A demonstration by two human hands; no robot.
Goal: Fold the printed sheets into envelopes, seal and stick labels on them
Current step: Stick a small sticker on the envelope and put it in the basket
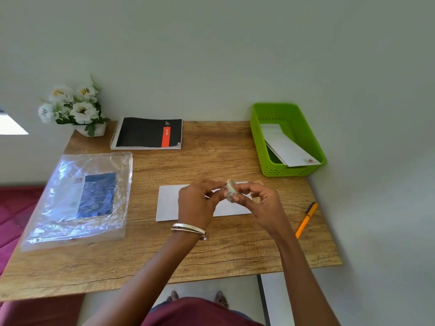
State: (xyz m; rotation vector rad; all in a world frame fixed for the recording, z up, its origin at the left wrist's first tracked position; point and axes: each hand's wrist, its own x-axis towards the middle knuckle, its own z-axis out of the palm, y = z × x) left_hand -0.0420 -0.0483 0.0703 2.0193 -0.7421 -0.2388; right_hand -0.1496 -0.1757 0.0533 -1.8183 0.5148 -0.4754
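Head view, the only one. Both hands are up over the middle of the table (pixel 235 243). The right hand (pixel 261 201) has thumb and fingers curled round a small roll of patterned tape (pixel 230 191). The left hand (pixel 199 203) pinches at the roll's edge, fingers bent; my read is that it's hunting for the tape end, though no free end is visible.

Directly below the hands lies a white envelope (pixel 169 203), flat on the table, partly hidden by them. Can't tell if its flap is sealed. No label visible on the part that shows.

Progress, as a judgement: one finished, one in work. The green basket (pixel 259 147) at 2 o'clock from the envelope holds one white envelope (pixel 286 147) leaning on the near wall, with a small red-patterned sticker at its near end; whether more paper lies under it is unclear. The current envelope looks folded and filled, with seal and label left to do.

At 9 o'clock: a clear plastic bag (pixel 70 220) with printed sheets (pixel 94 196) inside, so more stock may remain.

Orange pen (pixel 307 220) at 3 o'clock, untouched. Black notebook (pixel 148 132) at 11 o'clock, flowers (pixel 73 107) beyond it.
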